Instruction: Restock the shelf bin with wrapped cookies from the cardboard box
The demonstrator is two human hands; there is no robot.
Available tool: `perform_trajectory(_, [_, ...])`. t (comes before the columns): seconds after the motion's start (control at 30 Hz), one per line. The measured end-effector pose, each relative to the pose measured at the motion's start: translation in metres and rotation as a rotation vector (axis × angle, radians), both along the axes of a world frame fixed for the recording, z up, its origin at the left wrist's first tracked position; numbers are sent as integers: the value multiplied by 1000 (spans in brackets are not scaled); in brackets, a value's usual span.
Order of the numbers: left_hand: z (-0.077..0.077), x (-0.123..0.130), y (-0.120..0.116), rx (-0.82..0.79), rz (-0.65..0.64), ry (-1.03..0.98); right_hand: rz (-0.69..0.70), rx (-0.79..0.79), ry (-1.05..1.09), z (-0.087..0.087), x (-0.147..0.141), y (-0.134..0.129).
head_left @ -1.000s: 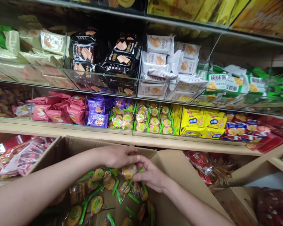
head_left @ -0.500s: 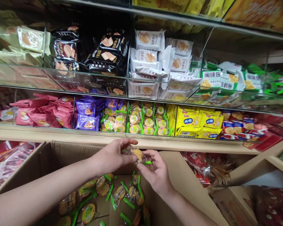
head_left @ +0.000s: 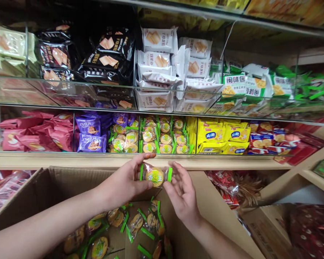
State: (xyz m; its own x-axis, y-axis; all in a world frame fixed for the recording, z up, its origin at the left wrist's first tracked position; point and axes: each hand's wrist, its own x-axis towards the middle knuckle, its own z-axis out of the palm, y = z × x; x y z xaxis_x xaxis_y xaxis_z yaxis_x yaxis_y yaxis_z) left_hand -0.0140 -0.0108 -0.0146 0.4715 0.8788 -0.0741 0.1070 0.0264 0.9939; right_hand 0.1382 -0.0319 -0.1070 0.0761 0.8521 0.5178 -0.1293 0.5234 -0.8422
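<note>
A clear packet with green ends (head_left: 155, 175), a round biscuit and a printed label inside, is held label up over the cardboard box (head_left: 67, 180). My left hand (head_left: 126, 181) pinches its left end between thumb and fingers. At the packet's right green end is my right hand (head_left: 182, 194), its fingers apart and curved, thumb and fingertips close to the edge; whether they touch it is hard to tell. More such packets (head_left: 99, 247) lie loose in the box below. Matching packets (head_left: 166, 138) stand in rows on the lower shelf ahead.
On the lower shelf are pink packs (head_left: 40, 135), purple packs (head_left: 92, 142) and yellow packs (head_left: 210, 135). Glass fronts (head_left: 97, 95) edge the shelf above, with black, white and green packs. A second carton (head_left: 267, 230) sits at the lower right.
The packet has turned so its label faces up and its printing shows. My right hand's fingers have spread and loosened around its end. The view has shifted slightly, moving the shelves left.
</note>
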Motion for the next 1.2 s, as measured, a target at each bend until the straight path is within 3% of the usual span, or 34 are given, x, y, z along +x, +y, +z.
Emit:
perform_trajectory(0.23, [-2,-2,-4,42,-6,187,174,-216,110,0,-1,7])
perform_trajectory(0.47, [-7,-3,-7,205,-16,343,143,-134,-82,-2,4,9])
perform_trajectory(0.57, [-10,-1,-10,281,42,382,-29,20,-325,9,17,14])
perform_trajectory(0.7, [-15,-4,-10,373,107,394,-524,274,-638,46,42,42])
perform_trajectory(0.8, [-16,-7,-10,436,104,435,-737,269,-979,77,52,74])
perform_trajectory(0.93, [-13,-6,-20,430,45,511,-830,32,-1434,103,48,109])
perform_trajectory(1.03, [-14,-5,-28,467,-17,518,-809,-58,-1546,112,44,128])
perform_trajectory(1.2, [-21,-8,-32,496,-63,512,-717,-75,-1665,117,41,145])
